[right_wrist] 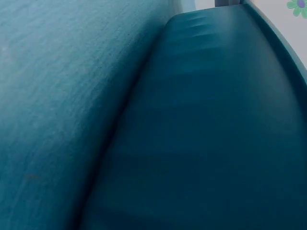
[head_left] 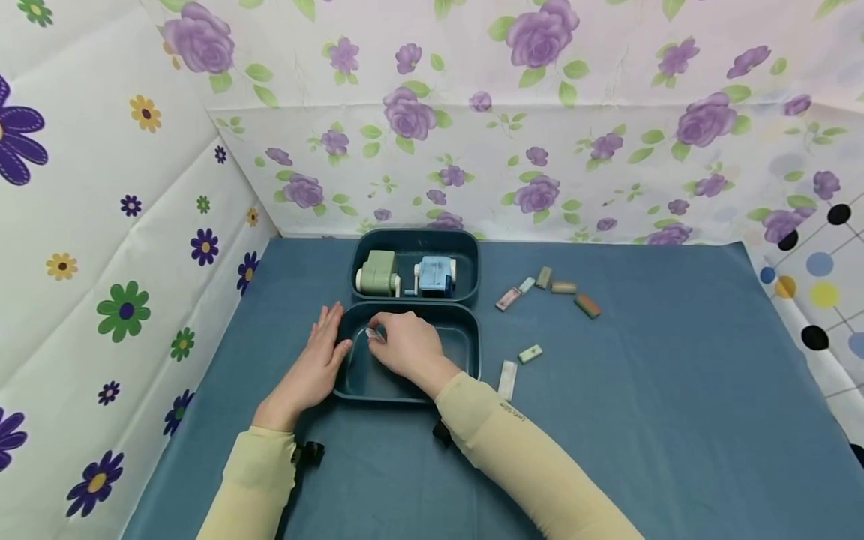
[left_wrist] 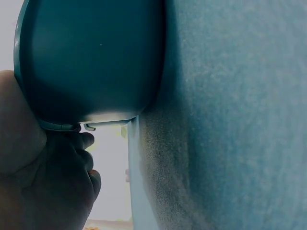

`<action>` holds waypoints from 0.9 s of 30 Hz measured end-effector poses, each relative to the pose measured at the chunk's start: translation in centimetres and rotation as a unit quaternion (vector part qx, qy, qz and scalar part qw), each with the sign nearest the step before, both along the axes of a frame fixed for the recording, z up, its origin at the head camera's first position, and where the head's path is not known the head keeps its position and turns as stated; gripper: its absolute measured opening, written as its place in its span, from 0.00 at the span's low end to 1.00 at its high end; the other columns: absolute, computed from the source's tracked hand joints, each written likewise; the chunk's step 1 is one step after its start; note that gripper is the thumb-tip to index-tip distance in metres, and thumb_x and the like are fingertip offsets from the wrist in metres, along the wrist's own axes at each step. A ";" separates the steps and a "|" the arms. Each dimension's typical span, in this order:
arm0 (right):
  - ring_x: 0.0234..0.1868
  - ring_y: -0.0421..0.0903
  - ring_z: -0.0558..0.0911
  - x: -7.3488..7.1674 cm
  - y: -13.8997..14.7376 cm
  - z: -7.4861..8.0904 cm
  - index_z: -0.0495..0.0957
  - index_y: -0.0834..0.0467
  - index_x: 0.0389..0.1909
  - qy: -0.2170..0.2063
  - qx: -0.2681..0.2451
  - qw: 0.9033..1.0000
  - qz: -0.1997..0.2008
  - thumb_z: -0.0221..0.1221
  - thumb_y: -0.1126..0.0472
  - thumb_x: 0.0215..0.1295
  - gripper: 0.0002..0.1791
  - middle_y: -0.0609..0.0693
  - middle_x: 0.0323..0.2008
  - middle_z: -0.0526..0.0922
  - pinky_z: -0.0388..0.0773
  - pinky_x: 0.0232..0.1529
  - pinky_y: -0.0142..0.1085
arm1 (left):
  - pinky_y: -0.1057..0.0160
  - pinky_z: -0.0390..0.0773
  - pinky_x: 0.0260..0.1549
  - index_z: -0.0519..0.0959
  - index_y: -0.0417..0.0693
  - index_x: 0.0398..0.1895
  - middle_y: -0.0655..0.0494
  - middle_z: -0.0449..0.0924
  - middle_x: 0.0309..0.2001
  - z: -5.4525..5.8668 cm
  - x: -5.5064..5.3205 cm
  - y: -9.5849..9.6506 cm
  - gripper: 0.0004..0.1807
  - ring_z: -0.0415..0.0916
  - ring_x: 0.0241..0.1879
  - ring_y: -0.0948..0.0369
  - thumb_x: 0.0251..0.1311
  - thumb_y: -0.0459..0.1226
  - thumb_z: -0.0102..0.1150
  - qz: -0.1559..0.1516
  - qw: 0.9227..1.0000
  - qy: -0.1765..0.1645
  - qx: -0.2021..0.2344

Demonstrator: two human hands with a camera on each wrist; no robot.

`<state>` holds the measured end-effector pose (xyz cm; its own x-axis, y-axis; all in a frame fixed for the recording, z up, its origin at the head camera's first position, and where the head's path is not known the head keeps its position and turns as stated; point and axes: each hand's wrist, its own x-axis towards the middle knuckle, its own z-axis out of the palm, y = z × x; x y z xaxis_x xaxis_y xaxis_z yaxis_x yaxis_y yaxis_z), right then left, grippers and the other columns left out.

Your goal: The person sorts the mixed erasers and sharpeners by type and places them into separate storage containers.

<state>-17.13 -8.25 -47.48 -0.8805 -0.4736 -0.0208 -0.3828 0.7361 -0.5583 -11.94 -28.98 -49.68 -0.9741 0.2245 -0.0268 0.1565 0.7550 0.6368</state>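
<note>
Draped work corner (head_left: 268, 225), flowered sheets (head_left: 574, 161), blue cloth (head_left: 675, 390)

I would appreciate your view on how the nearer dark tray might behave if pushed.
The nearer dark tray would probably keep its shape, since it looks smooth and rigid. Tipping seems unlikely, as it sits wide and low on the blue cloth. Pushed forward, it would likely soon meet the rear tray, close behind it.
</note>
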 end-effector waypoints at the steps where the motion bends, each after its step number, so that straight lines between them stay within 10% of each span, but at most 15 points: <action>1: 0.22 0.38 0.78 0.0 -0.1 0.0 0.87 0.47 0.60 0.003 0.002 1.000 -0.001 0.63 0.49 0.78 0.16 0.38 0.25 0.82 0.77 0.25 0.35 | 0.37 0.33 0.81 0.40 0.34 0.87 0.36 0.36 0.87 0.0 0.0 0.0 0.36 0.25 0.85 0.41 0.89 0.42 0.39 0.000 1.000 0.000 0.000; 27: 0.34 0.43 0.88 -0.6 -3.9 -0.3 0.90 0.49 0.43 0.072 0.166 0.983 0.009 0.69 0.45 0.74 0.11 0.44 0.35 0.89 0.87 0.34 0.41 | 0.38 0.32 0.81 0.41 0.34 0.87 0.36 0.37 0.87 -0.2 0.0 -0.2 0.36 0.26 0.85 0.40 0.88 0.41 0.40 -0.005 1.000 0.006 0.007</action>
